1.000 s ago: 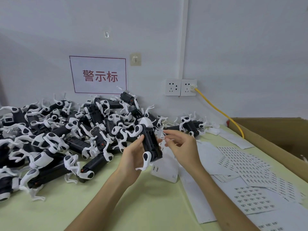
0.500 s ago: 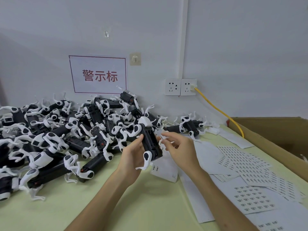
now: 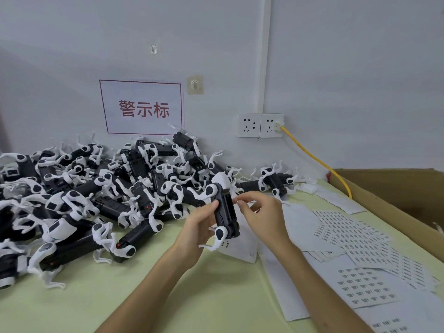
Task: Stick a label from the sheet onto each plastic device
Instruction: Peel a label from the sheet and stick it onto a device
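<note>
At frame centre, our left hand (image 3: 198, 228) grips the black-and-white plastic device (image 3: 225, 210) above the pale green worktop (image 3: 144, 296). Our right hand (image 3: 263, 213) pinches a tiny white label (image 3: 236, 200) beside it. White label sheets (image 3: 360, 284) lie lower right.

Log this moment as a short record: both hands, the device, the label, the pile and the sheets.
left hand: grips the device, held above the table
right hand: pinches a small label at its fingertips, close beside the device
label: not clearly stuck down yet
pile: many black and white devices, left of the hands, against the wall
sheets: label sheets spread on the table, right of the hands
box: cardboard, far right
</note>
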`<action>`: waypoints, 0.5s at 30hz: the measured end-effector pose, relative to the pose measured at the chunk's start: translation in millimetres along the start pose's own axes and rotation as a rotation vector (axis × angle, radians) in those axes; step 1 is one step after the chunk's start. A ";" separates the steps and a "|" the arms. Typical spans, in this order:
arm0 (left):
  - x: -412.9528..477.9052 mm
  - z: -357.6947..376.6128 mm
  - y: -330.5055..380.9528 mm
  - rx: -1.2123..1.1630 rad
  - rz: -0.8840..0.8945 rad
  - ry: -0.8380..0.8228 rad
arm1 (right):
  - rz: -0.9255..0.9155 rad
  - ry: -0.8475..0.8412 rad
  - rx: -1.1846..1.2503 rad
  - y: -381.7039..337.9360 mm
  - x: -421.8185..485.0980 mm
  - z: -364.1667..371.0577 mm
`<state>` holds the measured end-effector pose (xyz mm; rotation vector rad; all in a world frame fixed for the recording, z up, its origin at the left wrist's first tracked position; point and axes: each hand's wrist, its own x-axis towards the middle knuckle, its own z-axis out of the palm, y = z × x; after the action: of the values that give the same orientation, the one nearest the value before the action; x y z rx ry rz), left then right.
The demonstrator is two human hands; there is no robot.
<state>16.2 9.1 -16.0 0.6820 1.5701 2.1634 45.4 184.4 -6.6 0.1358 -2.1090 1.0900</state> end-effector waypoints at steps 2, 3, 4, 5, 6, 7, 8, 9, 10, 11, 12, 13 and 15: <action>1.2 -0.9 -1.7 0.015 0.011 0.004 | -0.005 0.010 0.005 -0.8 -0.3 -0.4; 1.4 -0.8 -1.8 0.018 0.015 0.003 | -0.008 0.014 0.010 -1.3 -0.4 -0.3; 1.1 -0.6 -2.0 0.015 0.019 0.000 | -0.006 0.020 0.015 -1.9 -0.7 -0.4; 0.9 0.0 -2.0 0.011 0.027 -0.001 | -0.002 0.027 0.019 -2.7 -0.8 -0.5; 0.3 1.0 -1.4 0.010 0.038 0.004 | 0.002 0.035 0.022 -3.2 -0.8 -0.7; -0.2 2.3 -0.7 0.012 0.047 0.013 | 0.005 0.041 0.022 -3.5 -0.6 -0.9; -0.8 3.7 -0.1 0.015 0.054 0.024 | 0.007 0.045 0.018 -3.8 -0.5 -1.1; -1.9 5.1 0.6 0.022 0.058 0.035 | 0.010 0.049 0.012 -4.0 -0.5 -1.1; -2.9 6.2 1.3 0.030 0.064 0.042 | 0.012 0.051 0.007 -4.0 -0.5 -0.9; -3.4 6.8 1.5 0.034 0.072 0.042 | 0.013 0.054 0.001 -3.7 -0.5 -0.6; -3.9 7.0 1.6 0.037 0.075 0.038 | 0.017 0.057 -0.004 -3.2 -0.5 -0.2; -4.1 7.1 1.7 0.042 0.075 0.033 | 0.022 0.061 -0.009 -2.5 -0.5 0.2; -3.9 7.7 1.2 0.059 0.080 0.040 | 0.018 0.068 -0.018 -0.9 -1.1 0.7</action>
<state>23.9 12.4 -13.5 0.7361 1.6600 2.2078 46.1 183.1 -7.0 0.0701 -2.0628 1.0710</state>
